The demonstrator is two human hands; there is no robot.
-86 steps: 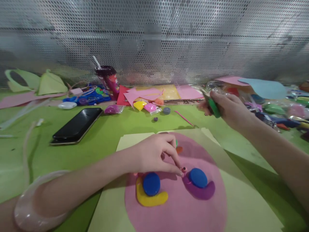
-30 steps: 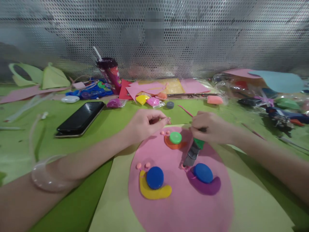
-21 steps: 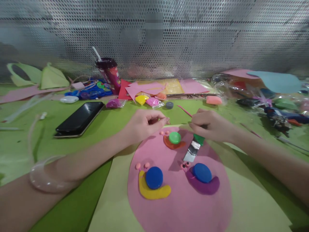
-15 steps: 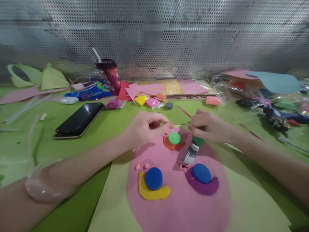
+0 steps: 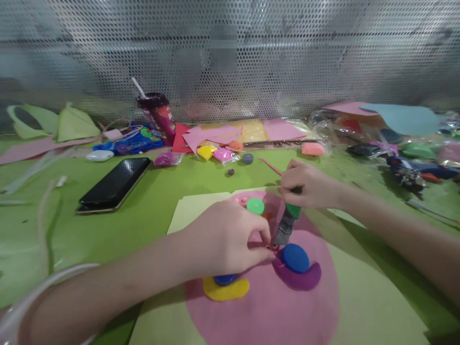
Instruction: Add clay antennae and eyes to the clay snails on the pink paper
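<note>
My left hand (image 5: 230, 239) reaches over the pink paper (image 5: 266, 311), thumb and forefinger closed together at the small eyes of a purple clay snail (image 5: 302, 280). What lies between those fingertips is too small to make out. A blue cap (image 5: 295, 258) forms that snail's shell. My right hand (image 5: 305, 184) is closed around a green utility knife (image 5: 293, 210), its metal blade slanting down to the same eyes. Partly covered by my left hand is a yellow clay snail (image 5: 230, 291) with a blue cap. Farther back, a green cap (image 5: 255, 206) sits on an orange snail, mostly hidden.
A phone (image 5: 115, 184) lies at left. Behind it stands a cup with a straw (image 5: 158, 117). A dark clay bit (image 5: 231, 171) and a grey lump (image 5: 247, 158) lie past the paper. Bagged clay (image 5: 312, 149) and paper scraps line the metal wall (image 5: 287, 62).
My left hand has come nearer and to the right, from beside the orange snail to the purple snail's eyes. It now covers part of the yellow snail. My right hand keeps the knife nearly still.
</note>
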